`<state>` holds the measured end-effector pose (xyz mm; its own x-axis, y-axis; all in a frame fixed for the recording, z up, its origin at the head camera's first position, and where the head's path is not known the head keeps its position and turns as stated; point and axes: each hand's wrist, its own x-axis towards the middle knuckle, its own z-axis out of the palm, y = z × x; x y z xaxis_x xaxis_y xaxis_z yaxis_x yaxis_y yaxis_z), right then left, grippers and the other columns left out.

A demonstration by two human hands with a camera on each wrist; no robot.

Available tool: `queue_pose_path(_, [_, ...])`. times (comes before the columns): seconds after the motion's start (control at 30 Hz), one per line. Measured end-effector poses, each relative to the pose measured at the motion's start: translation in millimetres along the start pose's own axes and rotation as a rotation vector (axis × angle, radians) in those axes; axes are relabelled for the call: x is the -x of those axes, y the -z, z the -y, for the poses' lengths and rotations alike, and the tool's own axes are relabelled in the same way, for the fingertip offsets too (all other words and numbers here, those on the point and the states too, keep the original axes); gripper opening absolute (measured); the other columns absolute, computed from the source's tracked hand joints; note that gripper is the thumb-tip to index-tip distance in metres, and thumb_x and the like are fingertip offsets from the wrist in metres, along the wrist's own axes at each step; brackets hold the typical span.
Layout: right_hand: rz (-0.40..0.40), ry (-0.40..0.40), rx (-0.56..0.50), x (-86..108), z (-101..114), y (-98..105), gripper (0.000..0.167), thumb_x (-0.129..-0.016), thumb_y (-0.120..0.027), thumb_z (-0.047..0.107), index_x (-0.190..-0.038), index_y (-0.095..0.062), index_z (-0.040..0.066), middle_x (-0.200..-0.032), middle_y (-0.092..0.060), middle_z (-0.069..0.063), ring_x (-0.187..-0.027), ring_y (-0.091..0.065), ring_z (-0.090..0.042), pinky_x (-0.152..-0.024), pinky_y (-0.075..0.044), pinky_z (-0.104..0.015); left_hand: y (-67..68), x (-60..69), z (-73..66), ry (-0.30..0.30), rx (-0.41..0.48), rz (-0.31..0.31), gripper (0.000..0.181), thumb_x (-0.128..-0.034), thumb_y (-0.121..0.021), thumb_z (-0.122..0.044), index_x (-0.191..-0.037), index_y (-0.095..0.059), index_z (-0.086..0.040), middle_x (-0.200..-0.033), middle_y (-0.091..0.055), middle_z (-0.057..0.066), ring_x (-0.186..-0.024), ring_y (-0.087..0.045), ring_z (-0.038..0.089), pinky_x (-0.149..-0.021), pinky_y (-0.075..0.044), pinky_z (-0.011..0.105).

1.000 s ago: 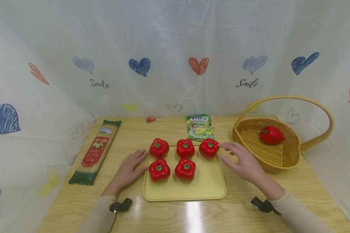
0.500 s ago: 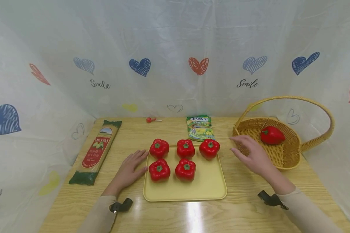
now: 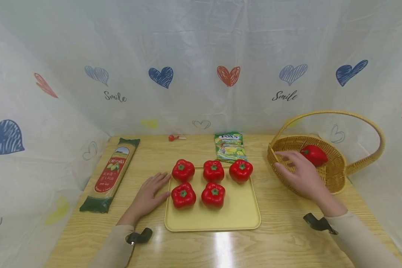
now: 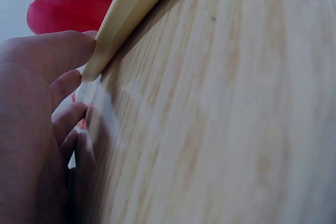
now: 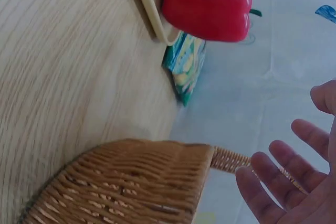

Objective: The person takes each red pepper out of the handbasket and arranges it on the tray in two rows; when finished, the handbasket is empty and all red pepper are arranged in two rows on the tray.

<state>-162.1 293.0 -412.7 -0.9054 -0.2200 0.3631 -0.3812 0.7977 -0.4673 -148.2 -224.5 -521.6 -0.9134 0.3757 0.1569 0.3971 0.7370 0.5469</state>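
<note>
My left hand (image 3: 150,195) lies beside the yellow tray (image 3: 236,219), its thumb and fingertips touching the left rim; in the left wrist view the thumb (image 4: 58,51) is against the tray's side. Several red bell peppers (image 3: 213,195) stand on that tray in two rows, stems up. My right hand (image 3: 301,174) hovers over the left part of the wicker basket (image 3: 338,186), its fingers apart and holding nothing. Inside the basket lies another red bell pepper (image 3: 315,155) on its side, partly hidden behind the hand. The right wrist view shows the spread fingers (image 5: 273,182) above the basket's rim.
A pasta packet (image 3: 110,175) lies left of my left hand. Behind the tray are a green candy bag (image 3: 230,147) and a red lollipop (image 3: 171,138). The basket's tall handle (image 3: 328,111) arches over it. A printed curtain (image 3: 194,48) hangs behind the table.
My right hand has moved right, away from the tray's back-right pepper, to over the basket. My left hand and the peppers have stayed in place.
</note>
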Motion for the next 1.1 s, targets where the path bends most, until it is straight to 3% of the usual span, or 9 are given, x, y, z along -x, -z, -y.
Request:
queue_pose_path(0.3, [0.033,-0.081,0.037,-7.1,-13,16,0.041,-0.100,-0.067,0.028,-0.136,-0.063,0.010,-0.129,-0.060,-0.016,-0.106,-0.060,-0.036,-0.085,-0.053,-0.057,0.4,-0.5,-0.6,0.002,0.002,0.000,0.063,-0.0996,-0.063,-0.042,-0.155,-0.045,-0.017,-0.161,-0.039,0.009,-0.152,-0.026,0.035,-0.124,-0.015,0.056])
queue_pose_path(0.53, [0.019,-0.080,0.078,-12.6,-26,28,0.041,-0.102,-0.064,0.031,-0.137,-0.062,0.009,-0.120,-0.061,-0.016,-0.090,-0.061,-0.032,-0.073,-0.049,-0.047,0.6,-1.1,-0.5,0.001,-0.004,-0.001,0.063,-0.0995,-0.062,-0.042,-0.155,-0.045,-0.018,-0.162,-0.039,0.009,-0.152,-0.026,0.034,-0.124,-0.015,0.056])
queue_pose_path(0.8, [0.037,-0.110,0.084,-18.6,-42,37,0.045,-0.104,-0.060,0.034,-0.139,-0.060,0.005,-0.117,-0.060,-0.020,-0.093,-0.059,-0.034,-0.076,-0.048,-0.055,0.4,-0.2,-1.2,0.008,-0.005,0.008,0.063,-0.0999,-0.062,-0.042,-0.155,-0.045,-0.018,-0.162,-0.038,0.009,-0.152,-0.026,0.035,-0.124,-0.015,0.056])
queue_pose_path(1.1, [0.071,-0.152,0.073,-29.8,-57,47,0.049,-0.105,-0.057,0.037,-0.141,-0.057,0.003,-0.132,-0.057,-0.028,-0.107,-0.059,-0.048,-0.085,-0.047,-0.067,1.0,0.2,-1.9,0.010,0.003,0.006,0.063,-0.0998,-0.062,-0.043,-0.155,-0.045,-0.018,-0.162,-0.038,0.009,-0.152,-0.025,0.034,-0.124,-0.015,0.056])
